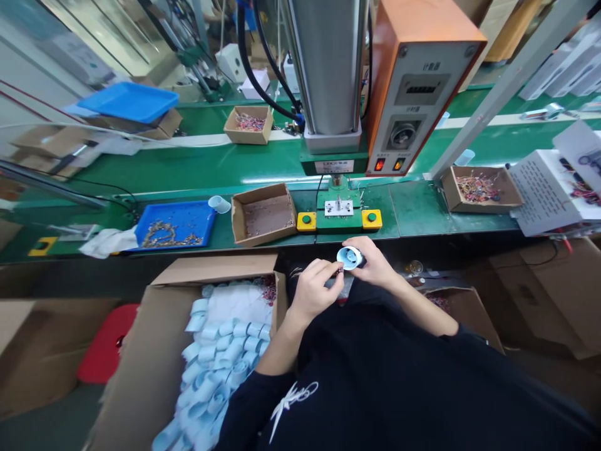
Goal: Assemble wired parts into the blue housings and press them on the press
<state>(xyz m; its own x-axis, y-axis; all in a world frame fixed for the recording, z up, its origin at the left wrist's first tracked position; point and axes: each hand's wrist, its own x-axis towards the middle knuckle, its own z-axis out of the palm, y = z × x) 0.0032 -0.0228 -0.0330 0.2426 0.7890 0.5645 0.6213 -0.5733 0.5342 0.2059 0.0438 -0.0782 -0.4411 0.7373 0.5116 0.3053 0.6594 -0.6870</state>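
My right hand (375, 264) is closed around a light blue plastic cup-shaped housing (348, 257), its open end turned up toward me. At the housing's near left edge, my left hand (318, 287) pinches a tiny dark part (339, 272) too small to name. Both hands are over my lap, in front of the bench. Beyond them stands a press with a metal fixture (339, 207) on its green base, between two yellow button boxes (307, 221). To my left, a large cardboard box (141, 369) holds many similar light blue housings (225, 351).
On the bench are a shallow cardboard box (263, 216), a blue tray (206, 233) of small metal parts, and a lone blue cup (219, 204). An orange control box (408, 88) adjoins the press cylinder (326, 62). Further right sits a box of wired parts (479, 188).
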